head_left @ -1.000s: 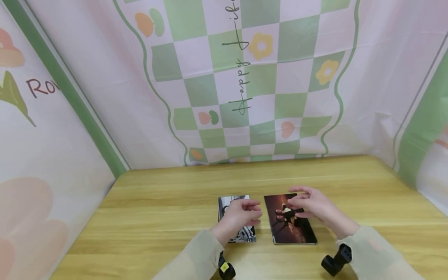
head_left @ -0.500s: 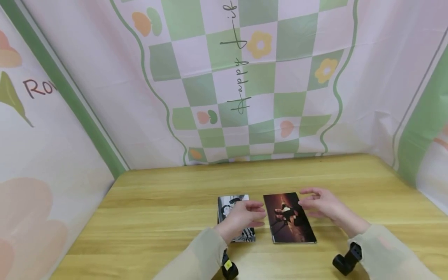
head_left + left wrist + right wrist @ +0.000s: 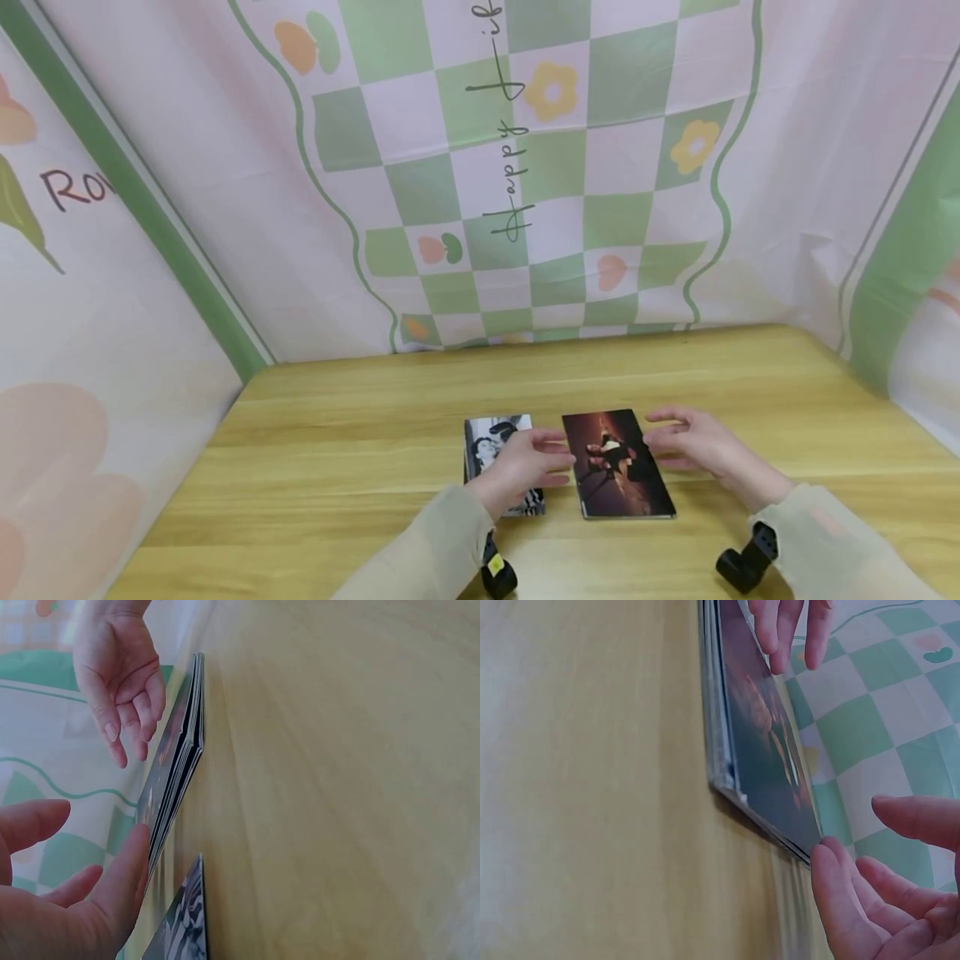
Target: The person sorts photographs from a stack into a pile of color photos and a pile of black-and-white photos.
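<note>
A stack of photo prints (image 3: pixel 617 467) lies on the table, its top picture dark brown with figures in the middle. My left hand (image 3: pixel 525 465) is at the left edge of this stack, fingers relaxed, a fingertip touching or very close to it. At the opposite edge is my right hand (image 3: pixel 701 448), with loosely bent fingers; in the right wrist view its fingertips (image 3: pixel 829 851) meet the stack's corner. Several layers show along the stack's side (image 3: pixel 187 750) in the left wrist view. Black-and-white prints (image 3: pixel 486 446) lie partly hidden beneath my left hand and wrist.
The wooden table (image 3: pixel 337 467) extends around both sets of prints. A patterned curtain (image 3: pixel 480 192) hangs along its back edge, with more cloth at the left and right sides. Black wrist cameras (image 3: pixel 742 567) sit below the sleeves.
My right hand has moved right, off the top of the dark stack, to its right edge. My left hand has shifted slightly right to the stack's left edge. The prints look unmoved.
</note>
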`<control>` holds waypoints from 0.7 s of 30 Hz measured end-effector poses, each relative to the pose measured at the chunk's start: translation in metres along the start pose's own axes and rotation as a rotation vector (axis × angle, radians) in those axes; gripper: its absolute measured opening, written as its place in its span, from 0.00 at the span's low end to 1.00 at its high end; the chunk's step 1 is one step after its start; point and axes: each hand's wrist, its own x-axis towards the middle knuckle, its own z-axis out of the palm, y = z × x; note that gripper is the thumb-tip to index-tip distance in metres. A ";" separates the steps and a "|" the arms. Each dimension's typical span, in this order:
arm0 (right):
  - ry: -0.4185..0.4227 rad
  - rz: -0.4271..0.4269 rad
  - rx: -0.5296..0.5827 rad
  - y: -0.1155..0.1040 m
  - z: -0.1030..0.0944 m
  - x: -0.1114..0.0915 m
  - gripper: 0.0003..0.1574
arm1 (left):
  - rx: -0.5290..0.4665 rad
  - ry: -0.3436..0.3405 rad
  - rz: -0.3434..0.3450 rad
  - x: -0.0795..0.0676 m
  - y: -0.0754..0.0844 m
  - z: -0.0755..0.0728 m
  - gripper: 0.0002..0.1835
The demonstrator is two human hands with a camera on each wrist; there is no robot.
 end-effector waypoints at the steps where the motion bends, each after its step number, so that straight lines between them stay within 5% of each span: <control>1: -0.003 0.000 -0.002 0.000 0.000 0.000 0.37 | -0.006 0.002 -0.001 0.000 -0.001 0.000 0.24; 21: -0.009 -0.018 0.067 0.011 -0.002 0.000 0.35 | -0.020 0.027 -0.008 0.000 -0.004 0.004 0.25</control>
